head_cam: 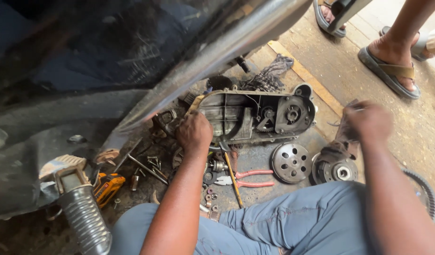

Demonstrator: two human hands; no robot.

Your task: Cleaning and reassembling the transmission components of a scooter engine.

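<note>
Nearest the person's knees, red-handled pliers and a perforated clutch bell are lying on the floor, while the right hand is closing around a dirty rag just above the clutch assembly; the rag is looking soft and limp. Farther out, the left hand is curling over the near left end of the grey engine cover, which is lying flat on the floor. It is looking heavy, rigid and greasy, so gripping the thick rim at both ends is probably suiting it best.
</note>
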